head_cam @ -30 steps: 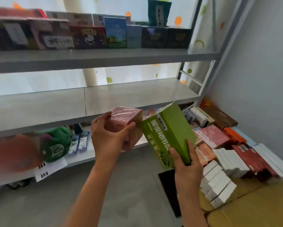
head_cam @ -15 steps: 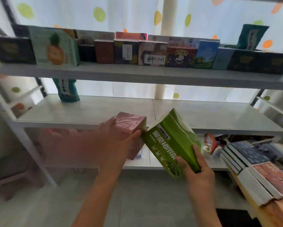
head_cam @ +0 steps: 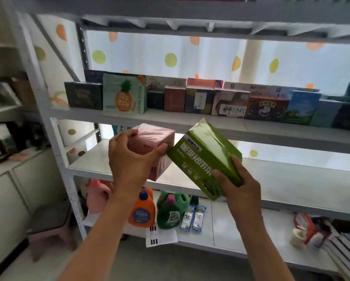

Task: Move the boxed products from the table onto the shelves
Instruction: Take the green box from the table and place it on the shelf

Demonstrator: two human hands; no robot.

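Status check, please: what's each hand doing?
Left hand grips pink box. Right hand grips green box. Both off the shelf. Nothing blocking.

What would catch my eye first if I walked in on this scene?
Two boxes held up in front of the shelves: the left hand grips a pink box, and the right hand grips a tilted green box beside it. Behind them, a row of boxes lines one shelf, a pineapple pack standing out near its left end. On the bottom shelf stand an orange bottle and a green bottle.
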